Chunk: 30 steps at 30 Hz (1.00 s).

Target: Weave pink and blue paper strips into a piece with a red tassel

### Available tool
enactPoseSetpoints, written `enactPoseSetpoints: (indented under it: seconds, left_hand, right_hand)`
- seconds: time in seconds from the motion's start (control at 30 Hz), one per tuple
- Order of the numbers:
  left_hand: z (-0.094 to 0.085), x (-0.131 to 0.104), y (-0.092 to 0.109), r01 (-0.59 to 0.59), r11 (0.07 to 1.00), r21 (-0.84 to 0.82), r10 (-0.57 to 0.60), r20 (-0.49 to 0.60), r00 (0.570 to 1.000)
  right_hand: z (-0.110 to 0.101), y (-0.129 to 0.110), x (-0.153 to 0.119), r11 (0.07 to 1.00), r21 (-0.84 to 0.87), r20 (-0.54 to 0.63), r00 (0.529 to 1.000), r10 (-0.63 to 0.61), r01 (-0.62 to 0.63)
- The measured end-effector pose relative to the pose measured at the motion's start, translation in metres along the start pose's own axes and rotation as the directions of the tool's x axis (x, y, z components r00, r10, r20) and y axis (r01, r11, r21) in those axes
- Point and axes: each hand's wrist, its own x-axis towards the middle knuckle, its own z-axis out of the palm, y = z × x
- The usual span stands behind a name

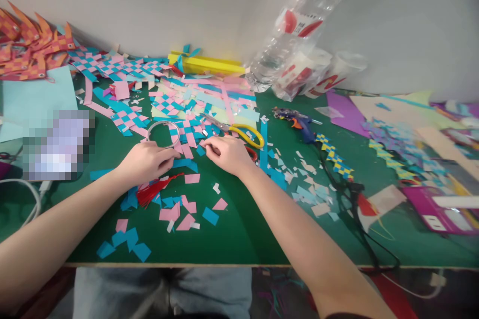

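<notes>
My left hand (147,162) is closed, fingers curled and pressed together, beside a clear roll of tape (163,133); whatever it holds is hidden. A blue paper strip (186,164) lies just under its fingertips. My right hand (230,154) is closed in a pinch, with a small blue paper piece (201,150) at its fingertips. Just behind that hand rest yellow-handled scissors (247,132). Woven pink and blue paper strips (127,122) spread beyond both hands. A red tassel (155,190) and cut pink paper pieces (170,213) lie nearer me.
A phone (62,144) with a white cable is at left, below orange woven paper figures (33,52). At the back stand a large plastic bottle (299,25) and paper cups (318,72). A glue gun (299,124) trails a black cord (346,194) on the right.
</notes>
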Motion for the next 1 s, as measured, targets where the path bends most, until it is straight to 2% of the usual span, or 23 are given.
enactPoseSetpoints:
  seconds: [1.0]
  left_hand:
    - [-0.0013, -0.0001, -0.0002, 0.022, 1.000, -0.014, -0.022, 0.021, 1.000]
  right_hand:
    - [0.0000, 0.0001, 0.0003, 0.999, 0.039, -0.017, 1.000, 0.019, -0.018]
